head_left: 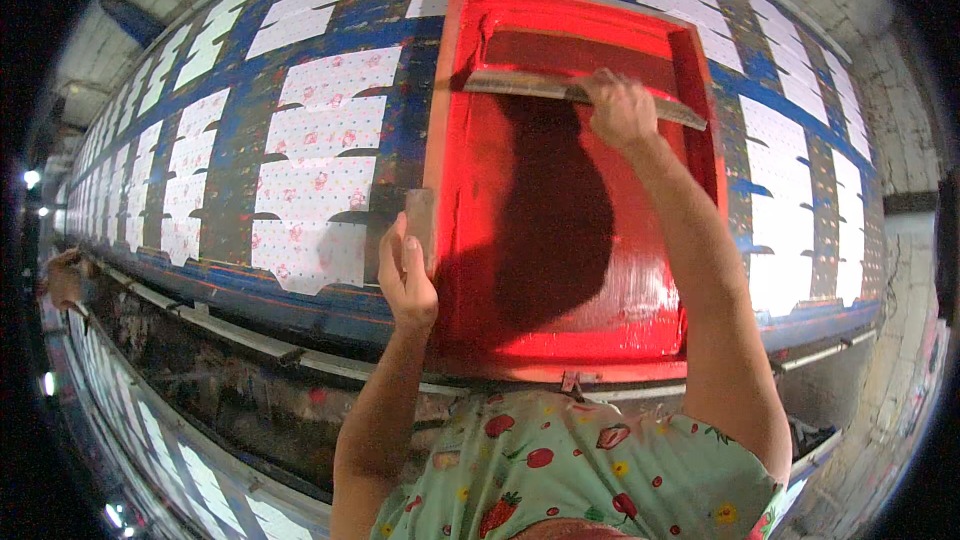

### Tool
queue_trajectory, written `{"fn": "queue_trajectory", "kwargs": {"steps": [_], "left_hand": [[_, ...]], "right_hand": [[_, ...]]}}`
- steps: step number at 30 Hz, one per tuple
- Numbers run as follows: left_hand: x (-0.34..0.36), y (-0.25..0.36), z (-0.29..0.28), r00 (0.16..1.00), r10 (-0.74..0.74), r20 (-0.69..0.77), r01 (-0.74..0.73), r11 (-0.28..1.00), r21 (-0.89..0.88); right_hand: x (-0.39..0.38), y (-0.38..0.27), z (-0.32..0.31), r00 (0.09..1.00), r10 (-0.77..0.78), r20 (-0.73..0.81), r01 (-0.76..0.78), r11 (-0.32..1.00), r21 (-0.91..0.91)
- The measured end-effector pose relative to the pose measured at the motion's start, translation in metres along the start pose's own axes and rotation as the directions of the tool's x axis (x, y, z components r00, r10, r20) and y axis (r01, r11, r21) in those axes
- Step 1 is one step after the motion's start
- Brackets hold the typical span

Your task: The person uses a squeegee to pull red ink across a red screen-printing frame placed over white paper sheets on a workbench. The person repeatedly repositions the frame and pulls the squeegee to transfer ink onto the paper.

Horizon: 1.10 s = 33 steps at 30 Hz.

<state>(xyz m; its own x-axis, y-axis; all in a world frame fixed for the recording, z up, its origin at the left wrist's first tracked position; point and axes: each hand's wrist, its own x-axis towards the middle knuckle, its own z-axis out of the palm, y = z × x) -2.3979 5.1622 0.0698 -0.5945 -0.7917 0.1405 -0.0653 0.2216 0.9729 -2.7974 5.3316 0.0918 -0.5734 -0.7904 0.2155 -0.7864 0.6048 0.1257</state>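
No legible text, label, brand, number or sign on any surface in the head view

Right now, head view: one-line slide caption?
Right hand holds a long squeegee across a red frame; left hand holds a grey-brown block at the frame's left edge.

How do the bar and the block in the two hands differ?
Length: the bar is long, nearly spanning the red frame; the block is short.
Position: the bar is inside the frame; the block is at its left side.
Pose: the bar runs crosswise, right end lower in the picture; the block points up the picture.
Hand: the right hand holds the bar, the left hand the block.
Shared: both look dull grey-brown.
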Motion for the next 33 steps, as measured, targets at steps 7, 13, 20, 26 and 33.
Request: {"fn": "queue_trajectory", "kwargs": {"steps": [7,13,20,26,33], "left_hand": [[-0.001,-0.012,-0.005,0.999,-0.025,-0.047,0.030,0.994,0.109],[-0.004,-0.002,-0.005,0.997,-0.052,-0.053,0.061,0.981,0.183],[-0.002,0.016,0.005,0.985,-0.156,-0.073,0.164,0.980,0.114],[0.002,0.006,0.004,0.997,-0.043,-0.059,0.053,0.980,0.194],[0.009,0.003,0.006,0.997,0.066,-0.030,-0.058,0.975,0.216]], "right_hand": [[0.120,0.067,0.007,0.989,0.073,0.129,-0.074,0.997,0.005],[0.151,0.095,0.028,1.000,-0.006,-0.007,0.007,0.999,0.037],[0.162,0.114,0.016,0.989,-0.102,0.104,0.095,0.993,0.070],[0.119,0.094,0.012,0.979,-0.190,0.075,0.181,0.977,0.114],[-0.015,0.020,-0.051,0.981,-0.140,0.135,0.107,0.968,0.228]]}}
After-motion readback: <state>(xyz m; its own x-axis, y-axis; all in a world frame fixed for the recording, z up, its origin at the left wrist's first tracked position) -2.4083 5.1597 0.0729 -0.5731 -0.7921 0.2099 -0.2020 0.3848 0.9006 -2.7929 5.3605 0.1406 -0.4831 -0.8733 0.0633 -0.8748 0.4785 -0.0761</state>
